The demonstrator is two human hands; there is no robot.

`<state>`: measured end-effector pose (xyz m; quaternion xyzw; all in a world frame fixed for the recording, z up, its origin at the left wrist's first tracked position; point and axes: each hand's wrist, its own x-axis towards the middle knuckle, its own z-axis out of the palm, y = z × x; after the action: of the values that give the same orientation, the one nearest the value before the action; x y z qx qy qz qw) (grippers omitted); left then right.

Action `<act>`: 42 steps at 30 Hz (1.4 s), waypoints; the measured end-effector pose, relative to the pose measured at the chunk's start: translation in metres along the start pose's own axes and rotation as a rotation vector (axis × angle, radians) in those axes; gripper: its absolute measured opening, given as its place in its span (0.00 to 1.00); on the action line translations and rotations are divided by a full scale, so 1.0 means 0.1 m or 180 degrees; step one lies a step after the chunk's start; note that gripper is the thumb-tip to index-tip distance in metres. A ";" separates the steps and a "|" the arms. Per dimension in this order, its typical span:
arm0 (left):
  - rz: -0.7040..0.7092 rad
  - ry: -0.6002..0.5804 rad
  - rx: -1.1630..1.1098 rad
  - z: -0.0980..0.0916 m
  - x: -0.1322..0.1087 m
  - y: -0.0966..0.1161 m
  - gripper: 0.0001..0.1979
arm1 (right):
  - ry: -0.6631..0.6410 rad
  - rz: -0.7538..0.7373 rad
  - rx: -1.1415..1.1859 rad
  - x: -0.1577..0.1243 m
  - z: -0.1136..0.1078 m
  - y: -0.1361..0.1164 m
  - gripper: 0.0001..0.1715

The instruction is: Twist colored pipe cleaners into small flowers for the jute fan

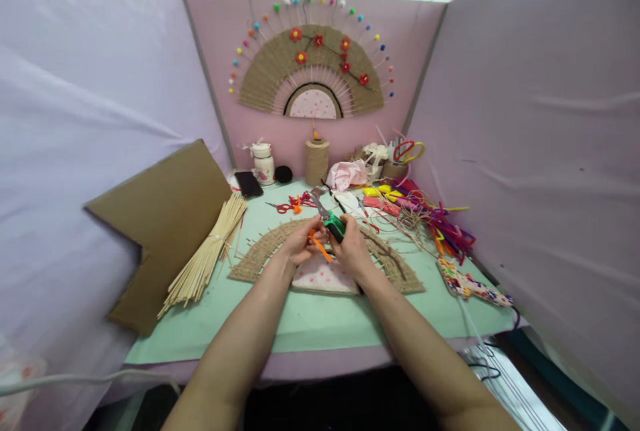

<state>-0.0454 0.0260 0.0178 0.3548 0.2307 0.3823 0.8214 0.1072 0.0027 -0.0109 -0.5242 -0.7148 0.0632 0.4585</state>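
Note:
Above the woven fan, my left hand (301, 242) pinches an orange strip (321, 248), probably a pipe cleaner, whose end hangs down toward the right. My right hand (353, 244) is closed around scissors (333, 224) with green and black handles. Their metal blades point up and to the left, away from me. Under both hands lies the twine-woven half-round fan (265, 249). Its pink dotted centre panel (325, 276) faces me, and a brown twig shape (393, 259) runs along its right side.
Bundled thin sticks (207, 254) lie left, beside cardboard (170, 237). Red scissors (284, 208), a phone (249, 184), a white bottle (263, 164) and a twine spool (317, 163) stand or lie behind. Coloured pipe cleaners (440, 224) and a glue gun (470, 284) lie right. A finished fan (320, 44) hangs behind.

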 end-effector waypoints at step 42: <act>0.1704 0.1454 -0.1214 -0.16 0.00 0.33 0.07 | -0.1258 0.1041 0.1887 0.00 -0.09 -0.18 0.30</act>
<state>-0.0711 0.0478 0.0326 0.1495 0.2317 0.6878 0.6715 0.1013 -0.0092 0.0042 -0.4538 -0.6471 0.4389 0.4273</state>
